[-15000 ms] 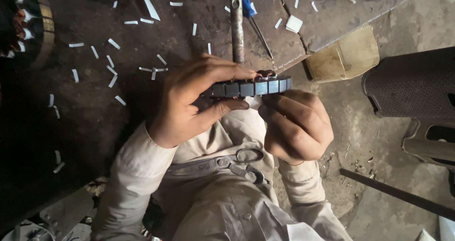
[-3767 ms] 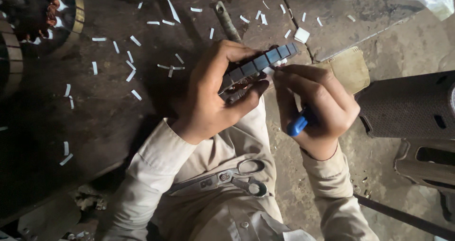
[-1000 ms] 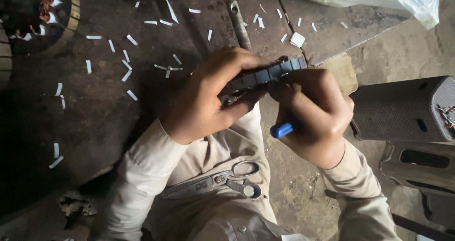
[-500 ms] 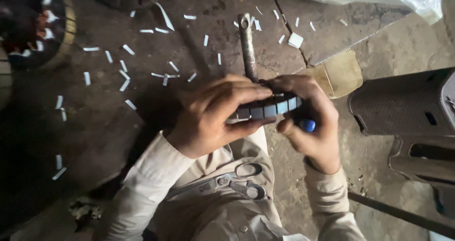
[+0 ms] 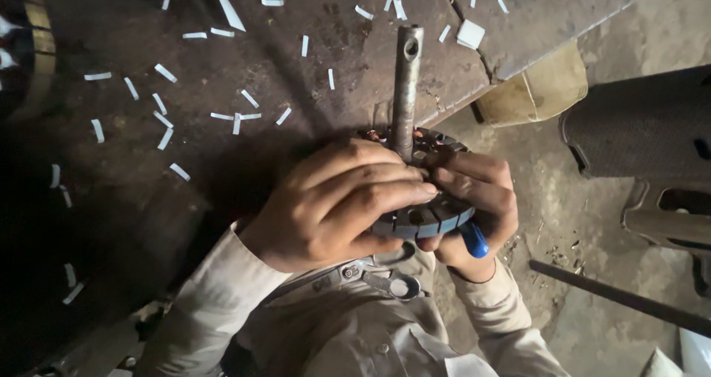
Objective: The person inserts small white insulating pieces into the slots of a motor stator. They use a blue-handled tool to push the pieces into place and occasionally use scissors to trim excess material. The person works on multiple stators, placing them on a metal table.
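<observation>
Scene: A person bent over a dark, stained tabletop (image 5: 222, 162), both hands closed on a round slotted metal core (image 5: 426, 218) with a steel shaft (image 5: 405, 88) through its middle.

Key relation: The core sat between the two hands, pressed close to the person's chest, its flat faces turned up and down. The shaft, its long axis, ran straight away from the hands toward the far part of the tabletop. The left hand lay over the core's top and was the nearer of the two to the shaft's foot.

Left hand (image 5: 337, 203): Curled over the core from the left, fingers (image 5: 385, 195) spread across its upper face and reaching the rim, clamped on it rather than splayed.

Right hand (image 5: 474, 195): Wrapped around the core's right edge, fingertips touching the left hand's at the shaft. It also gripped a blue-handled tool (image 5: 474, 240), whose handle end poked out below the palm; the working tip was hidden.

Around the hands: Small white paper strips (image 5: 167, 95) lay scattered well beyond the left hand. A pair of scissors (image 5: 389, 281) rested on the person's pale clothing just below the hands. A long dark rod (image 5: 622, 299) lay on the floor to the right.
</observation>
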